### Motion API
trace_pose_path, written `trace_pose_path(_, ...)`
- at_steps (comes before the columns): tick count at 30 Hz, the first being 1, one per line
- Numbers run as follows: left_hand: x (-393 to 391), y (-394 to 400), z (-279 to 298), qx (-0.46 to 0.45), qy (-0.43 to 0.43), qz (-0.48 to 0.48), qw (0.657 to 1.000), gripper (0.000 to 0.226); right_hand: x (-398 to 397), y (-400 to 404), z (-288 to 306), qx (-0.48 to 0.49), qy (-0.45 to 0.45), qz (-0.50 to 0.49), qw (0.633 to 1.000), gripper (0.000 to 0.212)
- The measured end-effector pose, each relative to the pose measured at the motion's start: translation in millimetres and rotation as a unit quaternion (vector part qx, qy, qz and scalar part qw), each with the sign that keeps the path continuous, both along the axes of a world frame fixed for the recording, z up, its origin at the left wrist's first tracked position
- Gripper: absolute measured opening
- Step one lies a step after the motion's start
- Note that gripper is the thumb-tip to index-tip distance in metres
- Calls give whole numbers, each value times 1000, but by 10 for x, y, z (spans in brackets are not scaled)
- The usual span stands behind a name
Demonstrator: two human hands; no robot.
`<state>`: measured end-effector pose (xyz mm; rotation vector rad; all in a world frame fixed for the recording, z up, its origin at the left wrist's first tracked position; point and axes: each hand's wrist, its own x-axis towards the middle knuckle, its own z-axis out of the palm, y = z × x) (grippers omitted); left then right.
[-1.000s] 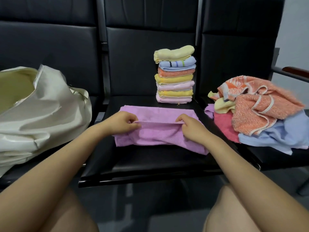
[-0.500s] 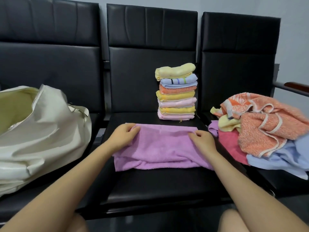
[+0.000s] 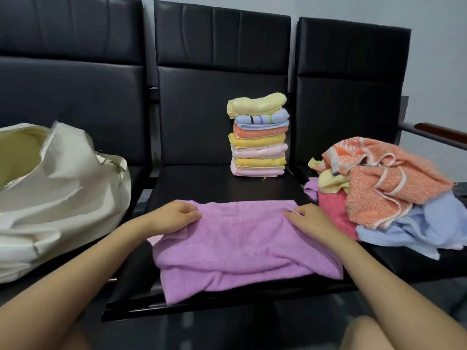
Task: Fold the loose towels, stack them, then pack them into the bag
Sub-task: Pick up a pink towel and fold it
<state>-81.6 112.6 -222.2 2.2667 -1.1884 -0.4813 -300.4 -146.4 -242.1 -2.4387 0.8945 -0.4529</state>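
A purple towel (image 3: 242,246) lies folded over on the middle black seat (image 3: 217,185). My left hand (image 3: 174,215) pinches its far left corner and my right hand (image 3: 310,218) pinches its far right corner, fingers curled on the cloth. Behind it, against the backrest, stands a stack of several folded towels (image 3: 259,136) in yellow, blue, orange and pink. A heap of loose towels (image 3: 389,190), orange, blue, red and yellow, covers the right seat. An open cream bag (image 3: 63,190) slumps on the left seat.
Three black padded chairs stand in a row against a pale wall. A wooden armrest (image 3: 442,131) juts out at the far right. My knees show at the bottom edge, near the seat's front edge.
Both hands carried the towel's edge away from me to the far side, folding it over, and moved apart to the corners. The camera tilted up.
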Motion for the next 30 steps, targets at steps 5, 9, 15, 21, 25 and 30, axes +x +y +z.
trace_pose_path(5, 103, -103, 211, -109, 54, 110, 986, 26, 39, -111, 57, 172, -197, -69, 963, 30)
trace_pose_path(9, 255, -226, 166, -115, -111, 192, 968, 27, 361, -242, 134, 128, -218, -115, 961, 33)
trace_pose_path(15, 416, -344, -104, -101, -171, 125, 972, 20, 648, -393, -189, -6, -33, -149, 988, 26)
trace_pose_path(21, 480, -307, -243, -47, -117, 10, 992, 9, 667, -476, -329, -86, -8, -132, 988, 17)
trace_pose_path(25, 553, -381, -289, -75, -187, 69, 977, 9, 670, -489, -365, -108, -4, -130, 986, 21)
trace_pose_path(30, 550, -515, -310, -132, -160, 158, 965, 11, 663, -468, -348, -121, -4, -134, 984, 25)
